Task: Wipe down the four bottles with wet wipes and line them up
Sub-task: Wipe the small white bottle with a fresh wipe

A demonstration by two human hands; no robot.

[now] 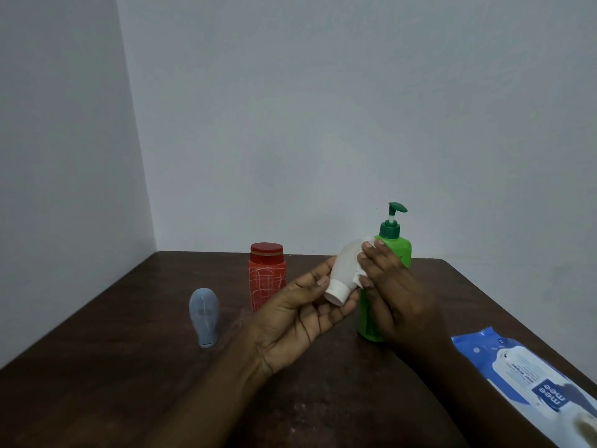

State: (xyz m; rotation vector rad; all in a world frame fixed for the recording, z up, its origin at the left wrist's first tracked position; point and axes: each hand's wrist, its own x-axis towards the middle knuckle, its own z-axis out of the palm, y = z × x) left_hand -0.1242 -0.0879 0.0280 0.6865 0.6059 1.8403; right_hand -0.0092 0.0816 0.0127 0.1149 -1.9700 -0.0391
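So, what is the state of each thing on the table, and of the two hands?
white bottle: held up, tilted, cap on
wet wipe: pressed against the white bottle
green pump bottle: standing upright
red bottle: upright, lid on
grey-blue bottle: upright, untouched
wipes pack: lying flat
left hand: grips white bottle
right hand: holds wet wipe

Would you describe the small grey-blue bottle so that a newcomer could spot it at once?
Start at the dark wooden table in the room's corner. Of the three bottles standing on it, the grey-blue bottle is leftmost, beside the red bottle and left of the green pump bottle. It alone is short, with a rounded top.
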